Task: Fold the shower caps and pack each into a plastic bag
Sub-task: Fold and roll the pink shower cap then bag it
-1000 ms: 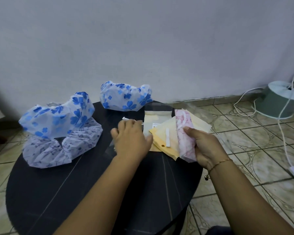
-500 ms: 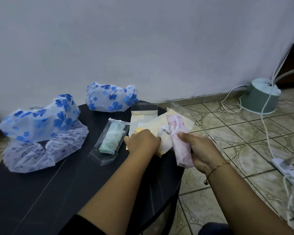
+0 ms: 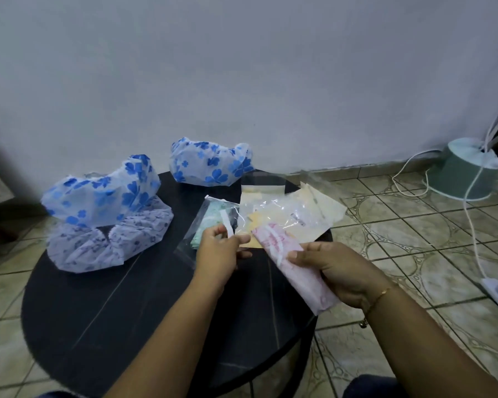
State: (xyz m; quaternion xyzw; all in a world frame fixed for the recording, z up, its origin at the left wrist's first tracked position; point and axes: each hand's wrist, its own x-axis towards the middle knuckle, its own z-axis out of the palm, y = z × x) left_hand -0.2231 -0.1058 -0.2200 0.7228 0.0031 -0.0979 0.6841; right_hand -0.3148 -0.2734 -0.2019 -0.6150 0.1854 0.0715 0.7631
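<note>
Folded pink cap [image 3: 292,271]: gripped in your right hand [image 3: 338,272], fingers curled round it, above the table [image 3: 104,317] edge. Clear bag [image 3: 273,222]: pinched between your left hand [image 3: 217,254] thumb and fingers, over the bag stack [image 3: 308,205]. Step: bagging this cap. Next: spread the bag mouth, slide the cap in. Packed green cap [image 3: 210,222] beside; three blue-flowered caps [image 3: 107,199] unfolded. Bag stickers unreadable.
</note>
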